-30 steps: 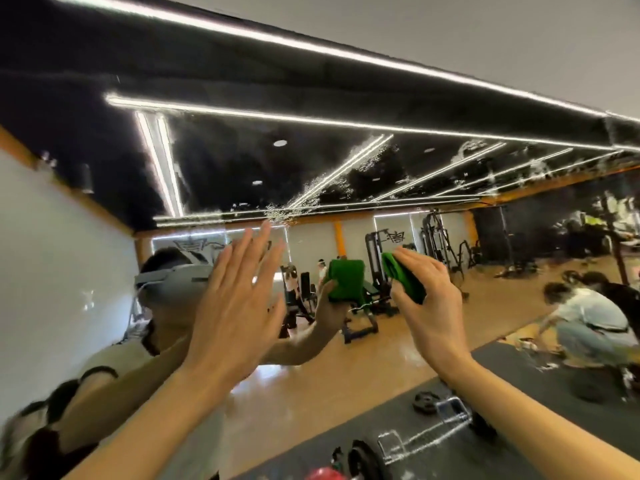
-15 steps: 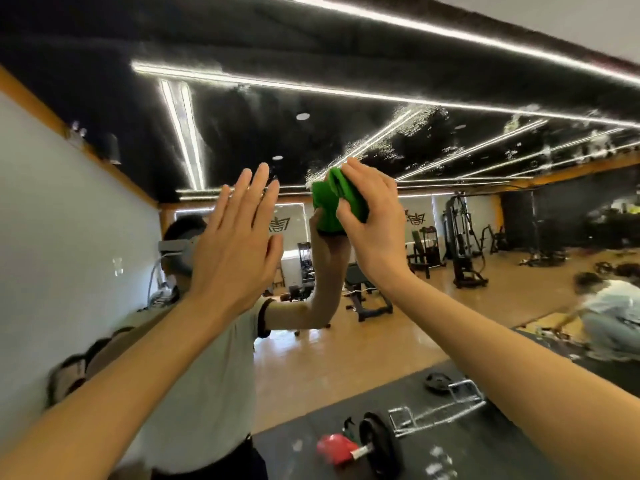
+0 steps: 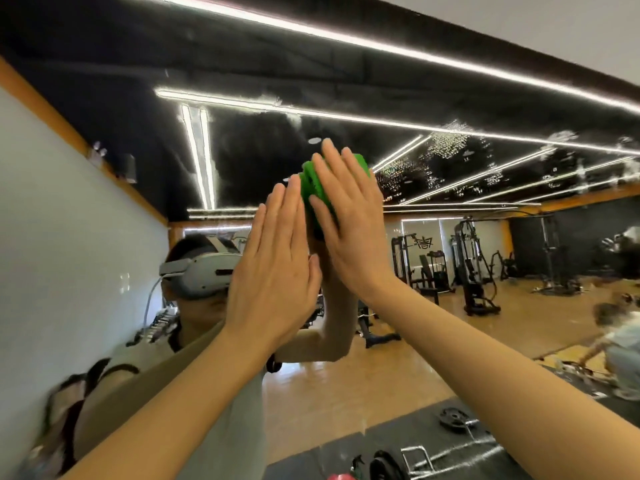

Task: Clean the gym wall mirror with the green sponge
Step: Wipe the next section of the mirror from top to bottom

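Two hands raised flat against the large gym wall mirror [image 3: 450, 323].
Right hand [image 3: 349, 216], fingers straight, presses the bright green sponge [image 3: 313, 183] on the glass; left hand [image 3: 273, 268] open, touching beside it; droplet-streaked glass lies rightward.

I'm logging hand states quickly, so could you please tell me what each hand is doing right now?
Left hand: open, fingers straight, holding nothing.
Right hand: open, straight fingers pressing the green sponge against the mirror.
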`<control>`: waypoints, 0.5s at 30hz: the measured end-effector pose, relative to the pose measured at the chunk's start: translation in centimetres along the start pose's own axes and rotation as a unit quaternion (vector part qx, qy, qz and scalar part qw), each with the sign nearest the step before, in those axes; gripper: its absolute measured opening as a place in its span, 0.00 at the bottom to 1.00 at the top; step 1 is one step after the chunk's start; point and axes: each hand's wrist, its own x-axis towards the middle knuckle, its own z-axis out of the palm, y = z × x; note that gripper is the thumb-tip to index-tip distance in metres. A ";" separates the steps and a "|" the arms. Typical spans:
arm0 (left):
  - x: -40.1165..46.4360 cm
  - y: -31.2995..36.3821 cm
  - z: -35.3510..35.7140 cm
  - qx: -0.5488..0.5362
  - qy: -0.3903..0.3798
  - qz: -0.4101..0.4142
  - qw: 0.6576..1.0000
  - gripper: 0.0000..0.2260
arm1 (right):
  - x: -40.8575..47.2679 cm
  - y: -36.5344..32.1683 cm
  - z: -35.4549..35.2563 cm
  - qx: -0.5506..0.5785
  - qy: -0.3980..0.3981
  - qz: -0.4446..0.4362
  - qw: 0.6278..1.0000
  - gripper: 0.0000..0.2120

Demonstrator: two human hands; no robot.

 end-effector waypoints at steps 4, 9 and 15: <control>-0.2 -0.1 0.5 0.003 0.001 -0.003 1.000 0.31 | 0.4 0.3 0.7 -0.059 -0.029 -0.032 0.997 0.25; -0.2 0.0 0.3 0.027 -0.008 0.008 1.000 0.30 | 1.0 3.7 -0.4 -0.085 -0.035 -0.063 0.994 0.26; -0.2 0.2 -0.4 0.044 -0.051 -0.005 0.998 0.31 | 0.7 13.5 -5.1 -0.088 -0.024 0.035 0.995 0.27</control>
